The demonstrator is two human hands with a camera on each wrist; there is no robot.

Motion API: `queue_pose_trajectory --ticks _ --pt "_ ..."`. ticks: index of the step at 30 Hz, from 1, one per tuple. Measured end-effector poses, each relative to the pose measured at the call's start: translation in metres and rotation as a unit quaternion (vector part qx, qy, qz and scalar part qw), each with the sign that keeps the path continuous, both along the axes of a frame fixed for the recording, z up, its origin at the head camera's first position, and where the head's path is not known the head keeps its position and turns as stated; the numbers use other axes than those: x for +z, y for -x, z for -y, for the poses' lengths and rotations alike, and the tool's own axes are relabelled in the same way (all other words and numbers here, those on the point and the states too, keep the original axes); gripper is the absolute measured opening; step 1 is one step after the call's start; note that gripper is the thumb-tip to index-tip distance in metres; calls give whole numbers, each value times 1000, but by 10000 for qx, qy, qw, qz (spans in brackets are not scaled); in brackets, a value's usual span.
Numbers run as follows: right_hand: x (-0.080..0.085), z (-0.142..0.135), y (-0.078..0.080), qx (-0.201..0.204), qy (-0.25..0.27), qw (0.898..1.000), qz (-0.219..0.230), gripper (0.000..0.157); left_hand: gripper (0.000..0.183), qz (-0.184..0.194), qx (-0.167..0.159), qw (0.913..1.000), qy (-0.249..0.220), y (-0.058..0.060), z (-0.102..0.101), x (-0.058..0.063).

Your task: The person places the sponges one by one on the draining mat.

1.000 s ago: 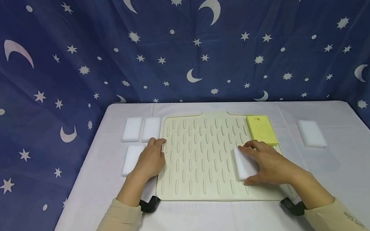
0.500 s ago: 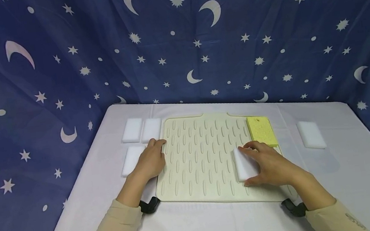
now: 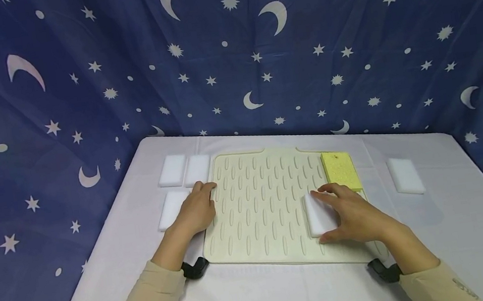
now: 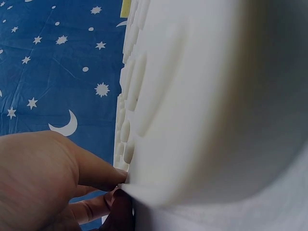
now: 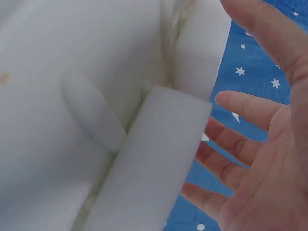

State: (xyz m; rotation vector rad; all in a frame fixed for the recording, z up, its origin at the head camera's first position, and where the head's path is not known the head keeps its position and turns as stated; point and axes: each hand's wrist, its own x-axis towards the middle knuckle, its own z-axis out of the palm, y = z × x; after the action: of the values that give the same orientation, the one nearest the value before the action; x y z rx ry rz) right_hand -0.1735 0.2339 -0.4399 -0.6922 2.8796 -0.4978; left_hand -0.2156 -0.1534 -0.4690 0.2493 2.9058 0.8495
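Note:
A cream ridged mat, like a dish-drying mat (image 3: 254, 210), lies on the table. My left hand (image 3: 195, 210) is at its left edge; in the left wrist view the thumb (image 4: 98, 169) and a finger pinch the thin mat rim (image 4: 144, 192). On the right part of the mat sits a white sponge block (image 3: 320, 216). My right hand (image 3: 352, 212) spans it with spread, mostly straight fingers. In the right wrist view, the thumb (image 5: 264, 33) stands apart from the white block (image 5: 154, 159), and the other fingertips come close to its side; contact cannot be told.
A yellow sponge (image 3: 341, 170) lies on the mat's upper right corner. White blocks lie left of the mat: two at the back (image 3: 173, 170) and one partly behind my left hand (image 3: 172, 208). Another white block (image 3: 405, 175) lies right of the mat. A starry curtain (image 3: 229, 60) hangs behind.

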Motion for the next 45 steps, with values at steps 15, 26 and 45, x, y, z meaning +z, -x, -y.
queue_pose_trajectory --ticks 15,26,45 --pt "10 -5 2 15 83 9998 199 105 47 40 57 10000 -9 1 1 2" --pt "23 -23 10 159 382 9991 132 89 47 -6 64 10000 -22 2 0 4" --pt "50 -61 18 -218 140 9995 188 90 48 66 138 9999 -43 -1 -1 1"
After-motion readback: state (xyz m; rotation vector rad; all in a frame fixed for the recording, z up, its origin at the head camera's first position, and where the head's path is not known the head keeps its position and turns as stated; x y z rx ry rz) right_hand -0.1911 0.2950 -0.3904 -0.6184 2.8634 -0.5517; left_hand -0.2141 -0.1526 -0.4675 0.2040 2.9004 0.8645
